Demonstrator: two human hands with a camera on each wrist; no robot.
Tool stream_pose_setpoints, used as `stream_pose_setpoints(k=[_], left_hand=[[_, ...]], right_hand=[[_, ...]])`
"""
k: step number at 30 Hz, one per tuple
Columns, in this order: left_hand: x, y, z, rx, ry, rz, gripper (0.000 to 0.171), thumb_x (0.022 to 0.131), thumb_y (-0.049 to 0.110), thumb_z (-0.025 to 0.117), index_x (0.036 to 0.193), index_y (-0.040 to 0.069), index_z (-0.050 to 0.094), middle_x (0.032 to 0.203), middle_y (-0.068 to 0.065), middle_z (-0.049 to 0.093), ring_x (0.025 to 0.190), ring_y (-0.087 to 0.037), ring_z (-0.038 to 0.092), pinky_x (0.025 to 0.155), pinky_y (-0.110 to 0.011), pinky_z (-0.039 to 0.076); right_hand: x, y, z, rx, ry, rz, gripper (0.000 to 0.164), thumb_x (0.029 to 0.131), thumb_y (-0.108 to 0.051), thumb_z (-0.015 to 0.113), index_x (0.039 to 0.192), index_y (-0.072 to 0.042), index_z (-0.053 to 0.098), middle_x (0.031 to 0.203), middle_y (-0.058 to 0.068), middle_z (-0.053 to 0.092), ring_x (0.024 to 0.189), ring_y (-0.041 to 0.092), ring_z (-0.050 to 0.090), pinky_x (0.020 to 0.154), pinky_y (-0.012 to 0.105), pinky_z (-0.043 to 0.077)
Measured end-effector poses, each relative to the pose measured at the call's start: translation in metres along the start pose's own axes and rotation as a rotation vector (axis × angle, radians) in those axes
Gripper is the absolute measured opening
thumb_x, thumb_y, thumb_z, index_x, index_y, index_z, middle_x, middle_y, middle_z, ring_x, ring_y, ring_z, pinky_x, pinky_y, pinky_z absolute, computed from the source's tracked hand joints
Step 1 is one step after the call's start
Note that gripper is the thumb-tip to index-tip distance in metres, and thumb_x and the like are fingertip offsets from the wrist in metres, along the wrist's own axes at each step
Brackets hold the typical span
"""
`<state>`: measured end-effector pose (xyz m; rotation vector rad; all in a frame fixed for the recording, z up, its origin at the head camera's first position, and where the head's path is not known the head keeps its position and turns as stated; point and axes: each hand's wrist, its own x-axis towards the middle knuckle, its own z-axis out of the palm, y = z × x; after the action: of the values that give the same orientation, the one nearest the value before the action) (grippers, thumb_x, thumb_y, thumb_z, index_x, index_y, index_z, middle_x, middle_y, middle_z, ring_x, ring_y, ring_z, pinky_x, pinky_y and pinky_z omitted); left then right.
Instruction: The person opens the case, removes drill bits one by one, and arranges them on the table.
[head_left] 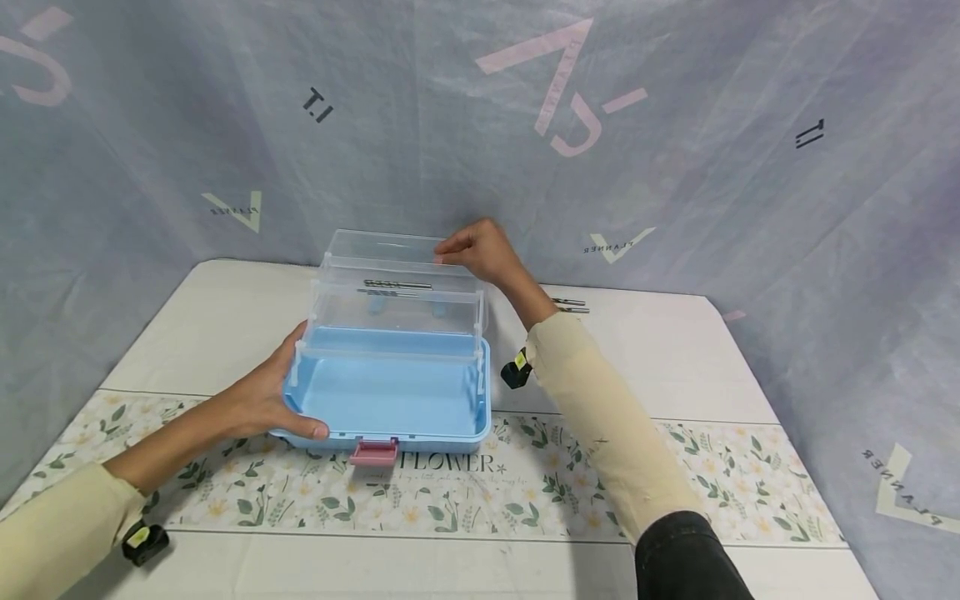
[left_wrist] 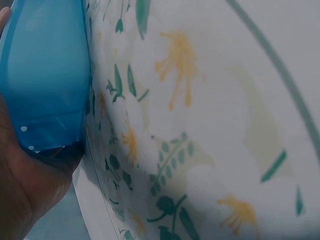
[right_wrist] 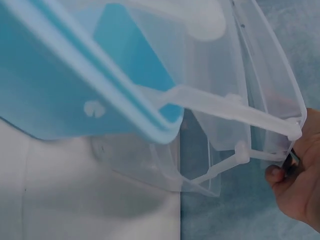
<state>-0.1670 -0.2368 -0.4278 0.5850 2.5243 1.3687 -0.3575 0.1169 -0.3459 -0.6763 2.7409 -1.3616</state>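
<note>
A blue toolbox with a pink latch stands unfolded on the table. My left hand grips its left end, thumb over the front corner; the left wrist view shows this hand against the blue wall. Clear plastic trays rise in tiers behind the base, and metal drill bits lie in one of them. At the right end of the upper tray, my right hand pinches a small shiny metal piece, apparently a drill bit, mostly hidden by the fingers.
Two more drill bits lie on the table behind the right forearm. A flower-print strip crosses the white table. A grey-blue curtain hangs directly behind the raised trays.
</note>
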Motion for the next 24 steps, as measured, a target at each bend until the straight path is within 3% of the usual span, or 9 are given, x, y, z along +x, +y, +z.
stream_pose_setpoints(k=[4, 9, 14, 20, 24], left_hand=[[0.000, -0.002, 0.001, -0.011, 0.000, 0.009, 0.168, 0.068, 0.013, 0.107, 0.182, 0.026, -0.016, 0.178, -0.033, 0.027, 0.154, -0.059, 0.042, 0.116, -0.083, 0.041], [0.000, -0.002, 0.000, -0.013, -0.003, -0.004, 0.168, 0.069, 0.014, 0.107, 0.181, 0.027, -0.017, 0.181, -0.033, 0.023, 0.158, -0.060, 0.037, 0.118, -0.084, 0.038], [0.001, -0.002, -0.001, -0.005, -0.004, -0.007, 0.168, 0.069, 0.015, 0.108, 0.181, 0.027, -0.017, 0.182, -0.033, 0.021, 0.159, -0.061, 0.035, 0.118, -0.086, 0.037], [0.000, 0.000, -0.002, 0.000, -0.007, -0.007, 0.167, 0.070, 0.016, 0.107, 0.181, 0.026, -0.017, 0.182, -0.034, 0.019, 0.159, -0.062, 0.034, 0.117, -0.086, 0.038], [0.001, 0.000, -0.001, -0.013, -0.007, -0.003, 0.167, 0.070, 0.014, 0.107, 0.181, 0.026, -0.016, 0.181, -0.033, 0.022, 0.157, -0.061, 0.038, 0.116, -0.083, 0.040]], right_hand=[[0.000, 0.003, -0.001, -0.019, -0.024, -0.030, 0.016, 0.103, -0.015, 0.085, 0.115, -0.005, 0.090, 0.124, 0.014, 0.086, 0.112, 0.028, 0.080, 0.080, 0.029, 0.056], [0.002, 0.003, -0.005, -0.086, -0.060, -0.042, 0.018, 0.103, -0.016, 0.085, 0.118, -0.006, 0.090, 0.125, 0.013, 0.086, 0.118, 0.027, 0.080, 0.095, 0.039, 0.064], [0.004, -0.004, -0.009, -0.197, -0.105, -0.063, 0.019, 0.104, -0.016, 0.083, 0.122, -0.009, 0.089, 0.127, 0.011, 0.085, 0.119, 0.026, 0.080, 0.098, 0.042, 0.064], [0.003, -0.012, -0.010, -0.304, -0.187, -0.052, 0.025, 0.114, -0.013, 0.068, 0.132, -0.007, 0.085, 0.136, 0.012, 0.083, 0.121, 0.028, 0.076, 0.104, 0.043, 0.061], [0.002, -0.012, -0.008, -0.323, -0.195, -0.051, 0.029, 0.117, -0.010, 0.059, 0.134, -0.002, 0.081, 0.133, 0.016, 0.080, 0.115, 0.029, 0.071, 0.105, 0.043, 0.058]])
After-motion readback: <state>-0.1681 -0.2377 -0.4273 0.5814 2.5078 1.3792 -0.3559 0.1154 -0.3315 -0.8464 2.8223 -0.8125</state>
